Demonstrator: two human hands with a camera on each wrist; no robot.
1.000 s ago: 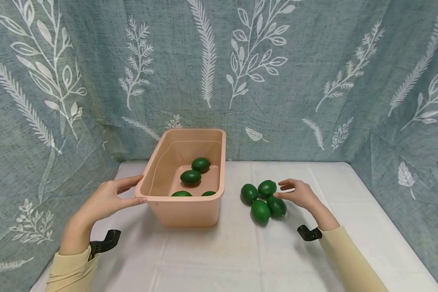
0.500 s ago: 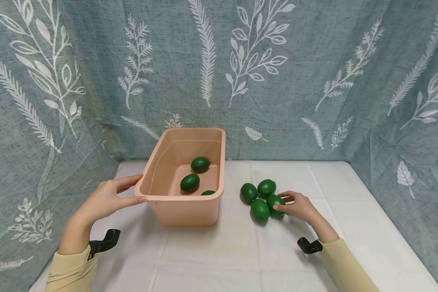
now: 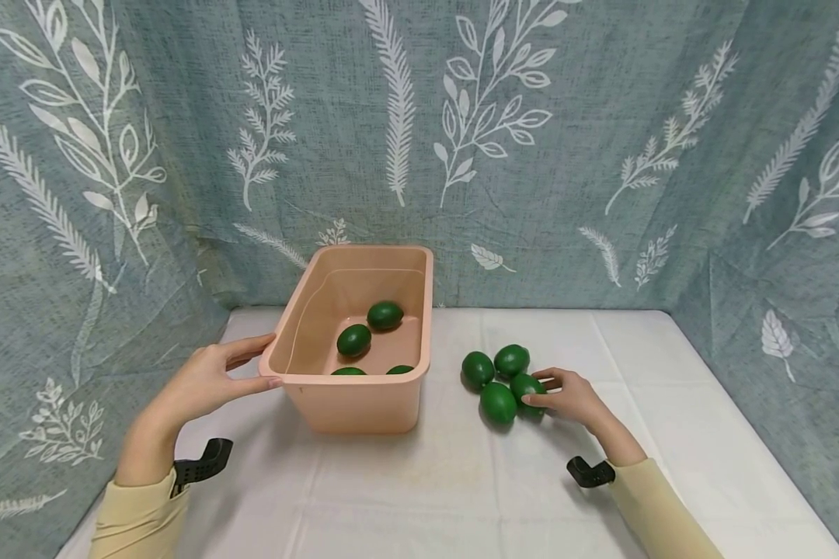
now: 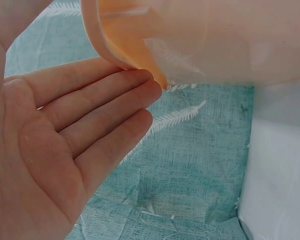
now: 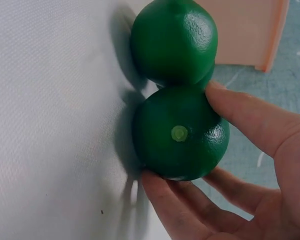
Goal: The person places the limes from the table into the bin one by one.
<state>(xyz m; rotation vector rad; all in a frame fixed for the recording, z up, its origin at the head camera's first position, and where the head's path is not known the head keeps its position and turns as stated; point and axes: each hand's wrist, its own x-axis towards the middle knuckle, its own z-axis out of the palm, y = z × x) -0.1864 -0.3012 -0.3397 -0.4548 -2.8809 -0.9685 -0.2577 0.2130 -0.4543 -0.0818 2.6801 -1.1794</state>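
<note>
A peach-coloured plastic bin (image 3: 363, 405) stands left of centre with several green limes inside, among them a back lime (image 3: 385, 315) and a middle lime (image 3: 354, 340); two more partly hide behind the front rim. My left hand (image 3: 213, 380) rests its nearly straight fingers and thumb against the bin's left front corner; fingertips (image 4: 149, 75) touch its outer wall in the left wrist view. On the table, my right hand (image 3: 572, 400) holds a lime (image 5: 180, 135) between thumb and fingers. Close against it lie a front lime (image 3: 498, 404), a back lime (image 3: 512, 361) and a left lime (image 3: 478, 370).
White cloth covers the table (image 3: 419, 497). Behind it and at both sides hangs a blue-green curtain (image 3: 566, 171) with white leaf prints. The bin's high wall stands between its inside and the loose limes.
My right hand has come down and toward me, and its thumb and fingers now close round the right-hand lime. Inside the bin the middle lime has rolled and turned. My left hand stays put.
</note>
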